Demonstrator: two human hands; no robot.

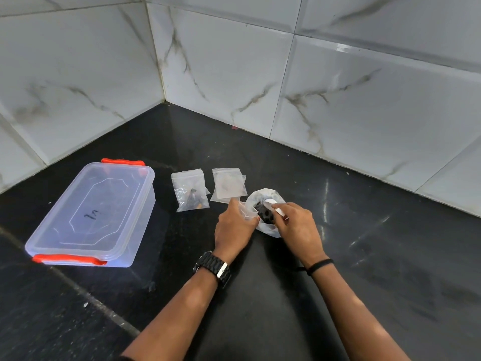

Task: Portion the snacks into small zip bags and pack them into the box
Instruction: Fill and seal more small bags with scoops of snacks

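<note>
Snacks [265,214] dark, left hand [234,227] pinching one zip bag [246,208], right hand [296,225] gripping perhaps a scoop [273,205], one lidded box [93,214]

You can make out only one marking: a dark handwritten scrawl on the clear lid of the box [96,214], well to the left of your left hand [234,227]. It looks like "1n" or "17", but you cannot read it with certainty.

Lidded clear box [91,214] left; filled zip bag [191,195], seemingly empty bags [228,187] beside.
</note>
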